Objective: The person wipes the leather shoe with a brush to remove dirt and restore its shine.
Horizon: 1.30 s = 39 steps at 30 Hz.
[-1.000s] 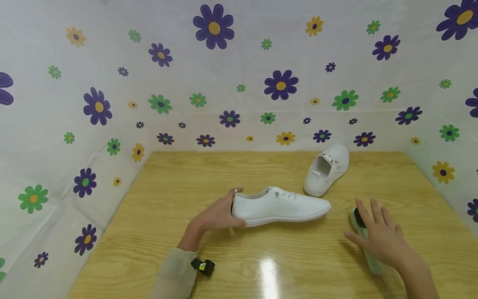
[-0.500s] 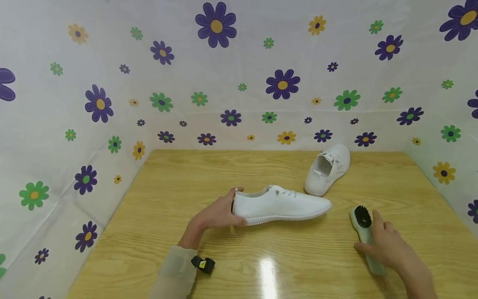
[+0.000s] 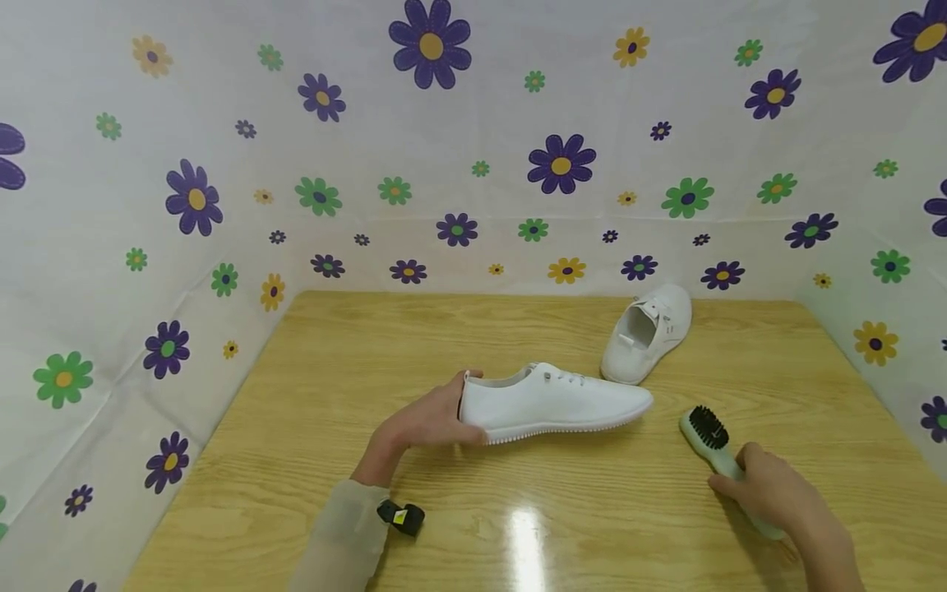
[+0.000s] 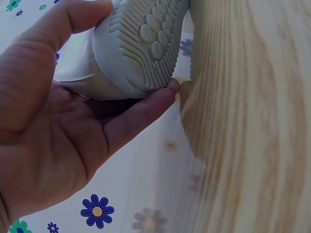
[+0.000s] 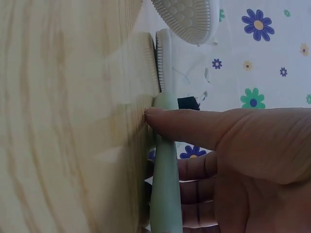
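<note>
Currently, the hands (image 3: 429,419) (image 3: 777,491) hold the nearer shoe (image 3: 558,407) left, the brush (image 3: 715,448) right.

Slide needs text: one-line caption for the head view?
Left grip holds a white shoe at the heel; right grip holds a green brush, black bristles up.

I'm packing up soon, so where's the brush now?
In the head view, the brush is at the lower right, in the right grip, its bristled end just right of the toe of the nearer white shoe.
</note>
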Available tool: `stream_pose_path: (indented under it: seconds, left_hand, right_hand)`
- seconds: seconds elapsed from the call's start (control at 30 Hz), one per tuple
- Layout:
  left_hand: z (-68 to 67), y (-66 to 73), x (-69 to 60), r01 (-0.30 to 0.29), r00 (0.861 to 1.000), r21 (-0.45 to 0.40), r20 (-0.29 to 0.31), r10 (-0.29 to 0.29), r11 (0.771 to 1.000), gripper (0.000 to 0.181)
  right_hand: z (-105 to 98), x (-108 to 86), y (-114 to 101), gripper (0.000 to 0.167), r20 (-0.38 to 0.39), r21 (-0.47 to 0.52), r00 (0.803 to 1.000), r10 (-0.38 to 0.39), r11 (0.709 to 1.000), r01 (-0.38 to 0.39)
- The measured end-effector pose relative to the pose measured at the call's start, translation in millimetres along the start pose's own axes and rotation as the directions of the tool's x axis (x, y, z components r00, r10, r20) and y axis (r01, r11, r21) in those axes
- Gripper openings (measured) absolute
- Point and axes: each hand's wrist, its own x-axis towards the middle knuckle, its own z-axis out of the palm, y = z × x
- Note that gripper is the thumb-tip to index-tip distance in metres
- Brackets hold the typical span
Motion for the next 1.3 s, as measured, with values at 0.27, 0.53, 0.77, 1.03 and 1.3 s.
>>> stream_pose_path:
  seconds: [0.27, 0.53, 0.77, 1.03, 1.3]
  left_hand:
    - [-2.0, -4.3, 1.9, -0.033, 0.999, -0.013, 0.028, 0.033, 0.999, 0.093]
    - [-5.1, -4.2, 2.2, -0.044, 0.998, -0.03, 0.05, 0.045, 0.999, 0.09]
    - [-3.2, -6.2, 2.5, -0.059, 0.997, -0.04, 0.051, 0.061, 0.997, 0.084]
    - [-4.2, -8.6, 2.6, -0.073, 0.996, -0.042, 0.043, 0.074, 0.996, 0.077]
    - [-3.5, -9.2, 3.4, -0.072, 0.996, -0.045, 0.049, 0.074, 0.996, 0.074]
  right_hand:
    - [1, -0.9, 0, 0.057, 0.015, 0.11, 1.0, -0.015, 0.994, 0.013]
    - [3, 5.3, -1, 0.042, -0.036, 0.273, 0.999, -0.018, 0.962, 0.028]
    - [4, 5.4, -1, 0.043, -0.09, 0.402, 0.996, -0.023, 0.914, 0.058]
    - [-5, 7.5, -11, 0.049, -0.092, 0.569, 0.992, -0.081, 0.814, 0.119]
    - [-16, 7.2, -33, 0.031, -0.08, 0.7, 0.972, -0.223, 0.681, 0.214]
